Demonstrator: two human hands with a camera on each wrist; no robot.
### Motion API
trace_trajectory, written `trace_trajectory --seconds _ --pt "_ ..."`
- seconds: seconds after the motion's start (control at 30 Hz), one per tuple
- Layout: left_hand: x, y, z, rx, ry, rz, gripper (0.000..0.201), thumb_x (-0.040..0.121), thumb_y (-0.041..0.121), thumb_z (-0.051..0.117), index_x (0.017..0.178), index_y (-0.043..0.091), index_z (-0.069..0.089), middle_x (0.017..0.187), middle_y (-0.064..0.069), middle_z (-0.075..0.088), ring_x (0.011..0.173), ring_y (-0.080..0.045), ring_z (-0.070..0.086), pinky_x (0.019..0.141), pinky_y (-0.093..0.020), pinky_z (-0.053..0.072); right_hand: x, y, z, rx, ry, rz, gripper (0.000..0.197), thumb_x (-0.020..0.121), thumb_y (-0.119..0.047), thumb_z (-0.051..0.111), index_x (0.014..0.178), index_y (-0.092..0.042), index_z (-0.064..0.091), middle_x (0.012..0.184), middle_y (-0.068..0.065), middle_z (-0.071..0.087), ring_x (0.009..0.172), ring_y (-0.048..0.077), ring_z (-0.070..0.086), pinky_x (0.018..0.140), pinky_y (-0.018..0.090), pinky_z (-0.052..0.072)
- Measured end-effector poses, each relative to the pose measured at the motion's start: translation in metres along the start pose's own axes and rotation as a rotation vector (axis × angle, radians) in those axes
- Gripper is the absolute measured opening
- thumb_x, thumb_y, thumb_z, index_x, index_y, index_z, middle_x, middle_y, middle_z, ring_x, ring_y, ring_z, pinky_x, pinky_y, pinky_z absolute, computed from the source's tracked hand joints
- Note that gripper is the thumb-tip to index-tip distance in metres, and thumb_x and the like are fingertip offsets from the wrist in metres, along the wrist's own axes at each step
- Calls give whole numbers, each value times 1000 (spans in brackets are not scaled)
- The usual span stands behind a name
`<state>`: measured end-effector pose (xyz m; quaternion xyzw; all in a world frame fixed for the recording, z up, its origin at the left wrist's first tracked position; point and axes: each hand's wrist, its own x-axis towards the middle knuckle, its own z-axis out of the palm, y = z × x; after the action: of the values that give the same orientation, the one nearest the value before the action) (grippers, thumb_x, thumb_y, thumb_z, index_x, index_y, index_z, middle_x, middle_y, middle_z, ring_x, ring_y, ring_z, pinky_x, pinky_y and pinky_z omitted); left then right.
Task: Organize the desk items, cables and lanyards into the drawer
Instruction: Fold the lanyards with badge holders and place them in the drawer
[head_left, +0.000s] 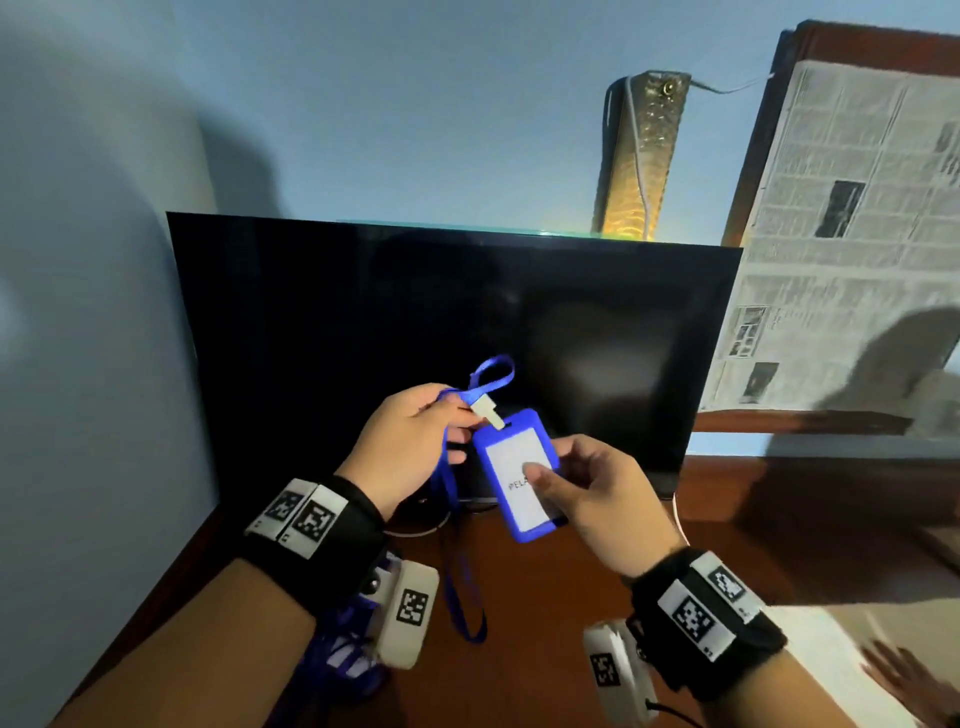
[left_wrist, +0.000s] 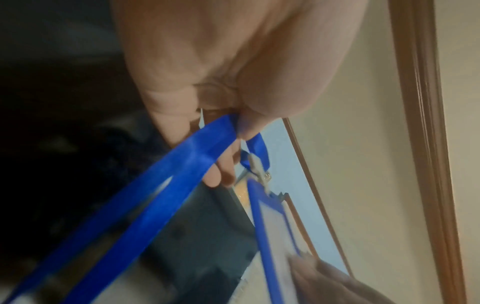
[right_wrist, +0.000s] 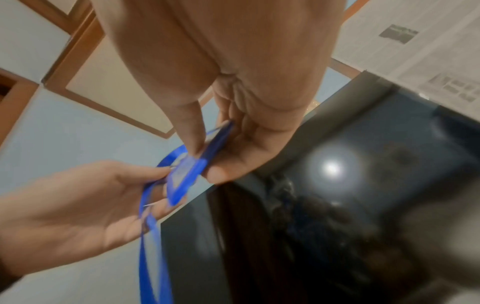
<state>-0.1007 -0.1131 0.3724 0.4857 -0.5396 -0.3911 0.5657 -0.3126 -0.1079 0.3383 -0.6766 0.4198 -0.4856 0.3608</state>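
I hold a blue lanyard in the air in front of a dark monitor. My left hand (head_left: 441, 415) pinches the blue strap (head_left: 452, 493) just below its metal clip (head_left: 488, 410); the strap hangs in a long loop down toward the desk. My right hand (head_left: 550, 483) pinches the blue card holder (head_left: 511, 467) with its white card, thumb on the front. In the left wrist view the strap (left_wrist: 166, 185) runs under my fingers to the holder (left_wrist: 270, 226). In the right wrist view the holder (right_wrist: 187, 170) sits between thumb and fingers.
A black monitor (head_left: 363, 312) stands at the back of the brown wooden desk (head_left: 519, 623). More blue lanyards (head_left: 343, 654) lie on the desk under my left wrist. Newspaper (head_left: 841, 249) covers a frame at the right. A white sheet (head_left: 831, 670) lies at the lower right.
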Motion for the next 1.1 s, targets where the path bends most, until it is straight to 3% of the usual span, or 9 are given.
trace_trajectory --seconds 0.1,0.2,0.37,0.5,0.57,0.73,0.87,0.97,1.1 --pt "-2 -6 -34 261 -39 -7 27 108 11 47 101 17 72 69 -1 73 57 -13 59 49 -22 46 -6 8 -18 -103 6 -58 6 98 -24 69 93 -22 66 67 -2 68 56 18 62 56 44 57" --pt "-5 -25 -81 596 -84 -31 23 104 28 58 95 25 80 70 -2 69 62 -14 61 63 -33 47 -11 4 -34 -114 20 -25 7 99 -20 68 94 -17 64 70 4 69 53 32 64 49 53 59" --pt "-13 -67 -144 608 29 -293 34 108 26 52 89 13 78 49 9 49 45 -8 42 50 -28 33 -10 3 -54 -338 127 -73 13 96 -31 71 99 -20 65 84 4 73 61 18 69 53 37 60" --pt "-22 -105 -181 741 102 -461 16 99 19 63 105 9 74 90 -12 75 74 -22 65 74 -36 56 -7 -4 -48 -352 132 -94 15 93 -34 74 99 -22 67 85 -7 74 75 5 70 62 22 57" --pt "-25 -111 -185 749 100 -490 56 74 23 66 130 16 66 118 -13 71 100 -27 66 95 -41 54 -9 -15 -34 -249 71 -88 13 93 -30 74 97 -20 67 76 0 75 68 13 71 56 28 59" --pt "-55 -63 -119 483 -236 -95 78 84 32 78 147 57 40 160 22 37 148 -1 31 121 -33 28 -10 -47 2 -226 -68 -179 17 90 -31 77 94 -18 67 69 -1 72 52 13 65 50 24 52" --pt "-76 -38 -70 250 -352 47 52 95 46 66 143 32 56 149 16 57 140 1 48 119 -28 36 -6 -66 19 -108 -63 -225 20 90 -27 78 92 -12 65 67 5 70 51 18 64 49 37 56" --pt "-90 -26 -60 202 -272 68 22 109 27 50 109 16 69 97 0 77 96 -8 70 106 -38 52 -3 -66 16 -91 25 -234 20 91 -26 78 94 -11 65 69 6 72 53 13 66 47 27 54" --pt "-97 3 -70 346 -106 180 25 107 26 54 90 24 71 63 6 54 60 -14 56 74 -38 61 2 -36 9 -238 73 -167 16 91 -33 78 93 -24 66 74 -4 75 65 15 72 57 38 61"
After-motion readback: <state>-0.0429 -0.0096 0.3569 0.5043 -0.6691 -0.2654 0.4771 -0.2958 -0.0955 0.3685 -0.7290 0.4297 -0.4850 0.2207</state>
